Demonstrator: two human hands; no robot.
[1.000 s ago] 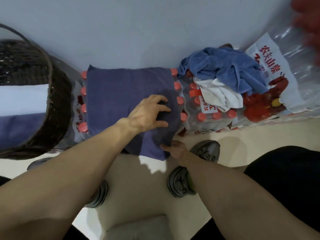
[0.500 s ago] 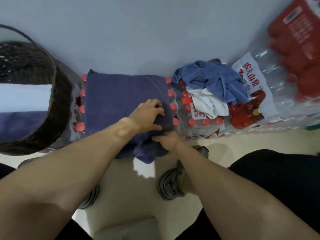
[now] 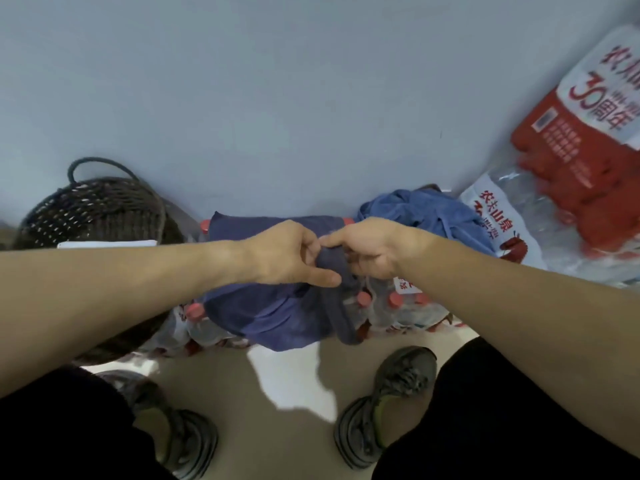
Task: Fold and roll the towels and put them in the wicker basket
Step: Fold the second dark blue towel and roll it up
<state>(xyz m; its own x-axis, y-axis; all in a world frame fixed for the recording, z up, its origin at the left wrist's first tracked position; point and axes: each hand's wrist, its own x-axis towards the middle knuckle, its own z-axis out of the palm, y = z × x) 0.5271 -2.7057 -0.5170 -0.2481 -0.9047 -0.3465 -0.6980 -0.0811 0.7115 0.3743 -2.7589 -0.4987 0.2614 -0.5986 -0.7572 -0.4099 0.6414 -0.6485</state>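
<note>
Both hands close on the same bunched fold of the dark navy-blue terry towel (image 3: 277,313): the left hand (image 3: 287,252) curls its fingers and thumb round the fold from the left, and the right hand (image 3: 367,249) grips it from the right, its forefinger reaching across to touch the left hand's knuckles. The gathered fold rises between the two hands, and a twisted tail of the cloth hangs down below them past the front edge of the shrink-wrapped pack of red-capped water bottles (image 3: 391,306) that carries the towel. The rest of the towel lies spread over the left part of that pack, its lower edge drooping over the front side towards the beige floor (image 3: 294,382).

At the left, beside the pack and against the pale blue-grey wall (image 3: 277,98), stands the dark brown wicker basket (image 3: 97,209) with a loop handle; the left forearm crosses in front of it, and a strip of white cloth (image 3: 107,243) shows inside, just above the arm. At the back right corner of the pack sits a crumpled lighter-blue towel (image 3: 426,213). To the right of it lean more wrapped packs with red and white printed labels (image 3: 575,150). Two grey trainers (image 3: 388,403) stand on the floor below.
</note>
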